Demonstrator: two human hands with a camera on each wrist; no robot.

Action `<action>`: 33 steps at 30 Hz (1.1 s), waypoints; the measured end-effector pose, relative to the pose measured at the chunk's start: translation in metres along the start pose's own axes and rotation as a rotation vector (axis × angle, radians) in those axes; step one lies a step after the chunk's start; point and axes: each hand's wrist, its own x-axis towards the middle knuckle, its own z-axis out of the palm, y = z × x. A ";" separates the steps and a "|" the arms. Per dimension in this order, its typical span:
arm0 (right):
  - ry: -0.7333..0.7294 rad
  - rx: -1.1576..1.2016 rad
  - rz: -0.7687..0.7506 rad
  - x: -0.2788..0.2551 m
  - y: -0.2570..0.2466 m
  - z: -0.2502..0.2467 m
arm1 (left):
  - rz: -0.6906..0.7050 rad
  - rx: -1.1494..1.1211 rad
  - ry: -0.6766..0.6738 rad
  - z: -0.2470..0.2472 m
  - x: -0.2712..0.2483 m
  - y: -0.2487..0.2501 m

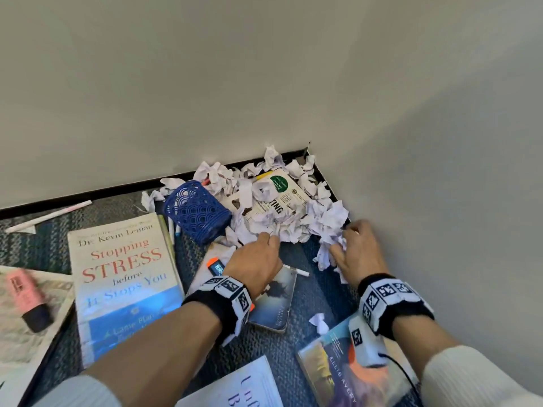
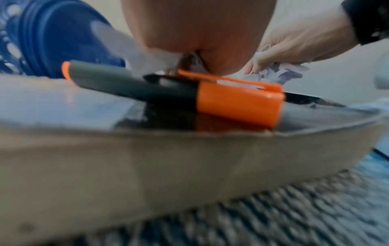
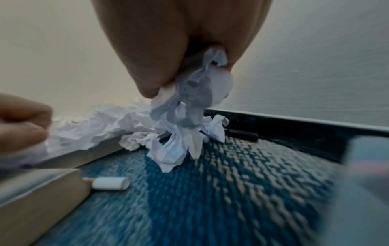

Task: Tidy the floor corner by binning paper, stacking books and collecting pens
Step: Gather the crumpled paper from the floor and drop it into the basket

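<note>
A heap of crumpled white paper [image 1: 273, 212] fills the floor corner and partly covers a pale book [image 1: 283, 192]. My right hand [image 1: 342, 243] grips a wad of crumpled paper [image 3: 195, 99] at the heap's right end, close to the wall. At the heap's near edge my left hand [image 1: 266, 239] has its fingers curled into a piece of paper [image 2: 147, 58]. An orange highlighter [image 2: 231, 103] lies on a small dark book [image 1: 276, 301] under my left wrist. A white pen [image 3: 110, 183] lies on the carpet beside that book.
A blue mesh pen holder [image 1: 197, 212] lies on its side left of the heap. The "Stopping Stress" book [image 1: 123, 283], a pink highlighter [image 1: 28, 298], a white stick [image 1: 47, 215] and two more books [image 1: 338, 368] [image 1: 244, 389] lie on the carpet. A black pen [image 3: 242, 134] lies by the skirting.
</note>
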 end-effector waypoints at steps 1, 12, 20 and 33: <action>0.000 0.006 -0.011 0.007 -0.001 0.002 | 0.018 0.003 0.026 -0.004 0.002 -0.003; -0.156 -0.011 -0.073 0.039 -0.001 0.044 | 0.038 0.160 -0.006 -0.020 0.063 0.005; -0.129 -0.325 -0.104 0.029 -0.021 0.046 | 0.156 0.214 -0.028 -0.008 0.066 0.012; -0.163 0.161 0.037 -0.014 -0.053 -0.020 | 0.107 0.078 0.048 -0.107 -0.023 -0.025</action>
